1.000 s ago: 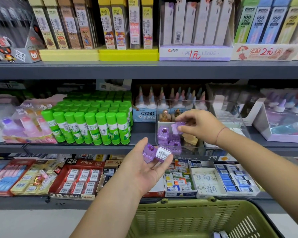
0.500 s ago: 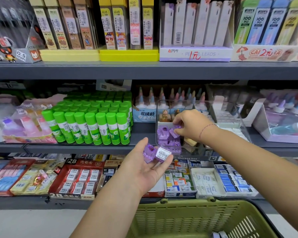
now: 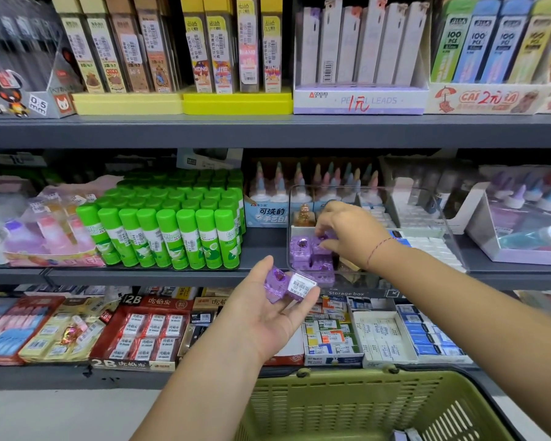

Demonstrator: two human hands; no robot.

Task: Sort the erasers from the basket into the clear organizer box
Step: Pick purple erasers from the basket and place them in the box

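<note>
Shelves (image 3: 268,132) of stationery are filling our view, with the basket (image 3: 331,409) sitting below. Into the box (image 3: 433,218) we are reaching our right hand (image 3: 350,237), pinching an eraser (image 3: 321,246) atop the purple pile (image 3: 299,253). Our left hand (image 3: 268,310), palm up and fingers flat, is carrying two erasers (image 3: 287,286).

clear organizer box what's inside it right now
A pile of purple erasers at its front left, a gold-brown item behind them. The right hand reaches in, hiding what lies under it.
</note>
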